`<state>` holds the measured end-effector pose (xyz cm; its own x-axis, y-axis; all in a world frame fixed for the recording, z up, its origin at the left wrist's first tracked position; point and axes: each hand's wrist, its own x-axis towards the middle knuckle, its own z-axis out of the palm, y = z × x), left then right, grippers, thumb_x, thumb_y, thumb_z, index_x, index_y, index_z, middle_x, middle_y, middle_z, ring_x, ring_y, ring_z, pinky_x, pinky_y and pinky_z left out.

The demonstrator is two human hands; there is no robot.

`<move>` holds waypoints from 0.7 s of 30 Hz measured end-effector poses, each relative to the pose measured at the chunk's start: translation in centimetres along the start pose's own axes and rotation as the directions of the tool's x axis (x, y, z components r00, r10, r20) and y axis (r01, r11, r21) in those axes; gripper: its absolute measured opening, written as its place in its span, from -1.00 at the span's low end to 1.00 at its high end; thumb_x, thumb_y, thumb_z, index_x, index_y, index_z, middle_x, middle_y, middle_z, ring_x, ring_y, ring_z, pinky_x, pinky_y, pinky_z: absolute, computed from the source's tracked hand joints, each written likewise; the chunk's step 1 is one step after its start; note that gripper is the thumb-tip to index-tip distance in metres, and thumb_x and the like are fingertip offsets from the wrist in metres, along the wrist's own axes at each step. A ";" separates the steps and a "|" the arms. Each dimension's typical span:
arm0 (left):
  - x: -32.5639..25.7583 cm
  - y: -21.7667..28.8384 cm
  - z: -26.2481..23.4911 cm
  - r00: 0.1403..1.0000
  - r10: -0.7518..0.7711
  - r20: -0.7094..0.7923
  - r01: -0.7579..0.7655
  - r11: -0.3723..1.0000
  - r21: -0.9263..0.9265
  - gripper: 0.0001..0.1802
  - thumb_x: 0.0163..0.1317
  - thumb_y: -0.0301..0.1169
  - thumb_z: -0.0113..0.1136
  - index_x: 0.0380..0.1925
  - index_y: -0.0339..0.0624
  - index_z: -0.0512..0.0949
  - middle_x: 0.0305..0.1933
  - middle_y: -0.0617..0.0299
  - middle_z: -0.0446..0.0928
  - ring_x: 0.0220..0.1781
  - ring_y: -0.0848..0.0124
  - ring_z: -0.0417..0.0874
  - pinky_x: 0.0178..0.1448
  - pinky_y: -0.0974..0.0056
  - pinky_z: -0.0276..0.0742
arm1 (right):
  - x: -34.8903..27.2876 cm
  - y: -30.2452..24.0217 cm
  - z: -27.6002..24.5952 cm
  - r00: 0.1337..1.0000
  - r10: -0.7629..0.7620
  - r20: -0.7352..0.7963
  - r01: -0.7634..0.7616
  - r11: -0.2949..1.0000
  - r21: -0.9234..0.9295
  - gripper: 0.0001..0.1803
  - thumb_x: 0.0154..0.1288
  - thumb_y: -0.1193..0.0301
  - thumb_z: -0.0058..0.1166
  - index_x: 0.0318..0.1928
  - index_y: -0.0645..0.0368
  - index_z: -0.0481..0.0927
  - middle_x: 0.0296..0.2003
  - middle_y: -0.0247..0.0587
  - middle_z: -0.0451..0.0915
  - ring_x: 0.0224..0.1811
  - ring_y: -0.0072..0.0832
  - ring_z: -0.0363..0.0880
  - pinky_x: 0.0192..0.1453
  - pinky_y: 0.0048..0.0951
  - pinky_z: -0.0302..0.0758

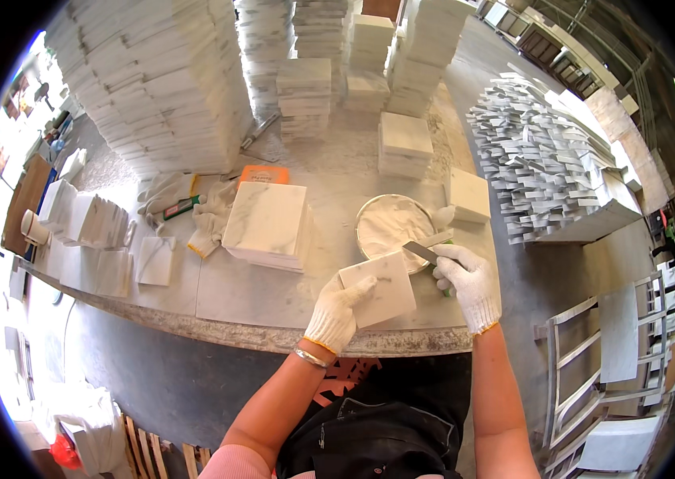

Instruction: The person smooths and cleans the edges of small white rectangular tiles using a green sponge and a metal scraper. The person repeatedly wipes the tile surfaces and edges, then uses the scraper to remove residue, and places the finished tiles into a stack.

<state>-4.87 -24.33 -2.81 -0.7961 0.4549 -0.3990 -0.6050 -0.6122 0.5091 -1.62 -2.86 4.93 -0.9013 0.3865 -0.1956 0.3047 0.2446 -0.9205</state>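
My left hand (336,314), in a white knit glove, holds a square white marble tile (385,294) by its left side, tilted just above the table's front edge. In my gloved right hand (467,281) is a putty knife; its flat dark blade (420,253) points left, close over the tile's upper right corner. Bits of green show beside these fingers. Just beyond the tile stands a round tub (358,228) of whitish paste or powder, which I cannot tell apart. A pale flat strip (436,239) lies across its right rim.
Left of the tub is a tile stack (264,223), with an orange packet (264,173) behind it. Crumpled gloves (214,215) and a green-handled tool (182,207) lie further left. Tall tile stacks (154,88) line the back. A pile of narrow strips (525,152) stands at right.
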 end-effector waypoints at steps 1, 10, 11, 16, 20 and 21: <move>0.2 -0.1 -0.2 1.000 0.002 0.000 -0.002 1.000 0.001 -0.63 0.37 -0.56 0.23 0.14 -0.38 0.48 0.08 0.08 0.61 0.06 0.30 0.68 0.18 0.12 0.69 | 0.1 -0.2 0.1 1.000 0.012 -0.022 -0.013 1.000 -0.015 -0.70 0.39 0.40 0.14 0.05 0.24 0.70 -0.40 -0.32 0.67 -0.46 -0.66 0.55 -0.41 -0.61 0.39; 0.4 -0.5 -0.2 1.000 0.022 -0.017 -0.021 1.000 0.012 -0.66 0.34 -0.61 0.24 0.10 -0.30 0.49 0.06 0.09 0.62 0.04 0.31 0.70 0.16 0.12 0.73 | 1.0 -0.2 0.0 0.993 0.103 0.052 -0.102 0.995 -0.023 -0.73 0.39 0.38 0.13 0.00 0.21 0.72 -0.43 -0.36 0.64 -0.51 -0.69 0.49 -0.47 -0.63 0.32; 0.4 -0.4 -0.1 1.000 0.021 -0.018 -0.021 1.000 0.015 -0.66 0.34 -0.61 0.24 0.10 -0.30 0.49 0.07 0.09 0.63 0.05 0.30 0.70 0.16 0.11 0.73 | 1.0 -0.3 -0.1 0.992 0.107 0.061 -0.108 0.994 0.009 -0.73 0.38 0.38 0.13 0.00 0.22 0.72 -0.43 -0.35 0.64 -0.51 -0.69 0.49 -0.47 -0.63 0.32; 0.3 -0.3 -0.2 1.000 0.017 -0.014 -0.017 1.000 0.010 -0.66 0.33 -0.62 0.24 0.09 -0.31 0.49 0.07 0.07 0.63 0.06 0.28 0.70 0.16 0.10 0.74 | 0.6 -0.4 -0.5 0.993 0.094 0.072 -0.104 0.984 0.143 -0.72 0.36 0.40 0.14 -0.01 0.28 0.72 -0.43 -0.30 0.64 -0.51 -0.65 0.50 -0.43 -0.61 0.34; -0.1 -0.1 0.1 1.000 0.026 -0.003 -0.026 0.999 0.020 -0.69 0.38 -0.57 0.22 0.09 -0.35 0.50 0.04 0.12 0.62 0.04 0.34 0.68 0.18 0.15 0.68 | 0.4 -0.6 -0.6 0.996 0.060 0.073 -0.072 0.981 0.177 -0.71 0.36 0.40 0.14 -0.01 0.30 0.71 -0.43 -0.27 0.65 -0.50 -0.63 0.51 -0.41 -0.60 0.37; 0.0 -0.2 0.0 1.000 0.024 -0.001 -0.024 1.000 0.012 -0.68 0.36 -0.59 0.23 0.09 -0.34 0.49 0.05 0.10 0.62 0.04 0.32 0.68 0.17 0.13 0.70 | 0.3 -0.7 -0.6 0.996 0.049 0.073 -0.061 0.982 0.178 -0.71 0.36 0.40 0.14 -0.01 0.30 0.71 -0.43 -0.27 0.65 -0.50 -0.63 0.51 -0.41 -0.60 0.37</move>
<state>-4.77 -24.22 -2.86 -0.8104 0.4392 -0.3878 -0.5858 -0.6151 0.5277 -1.89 -2.37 5.69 -0.9055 0.3319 -0.2646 0.2997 0.0586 -0.9522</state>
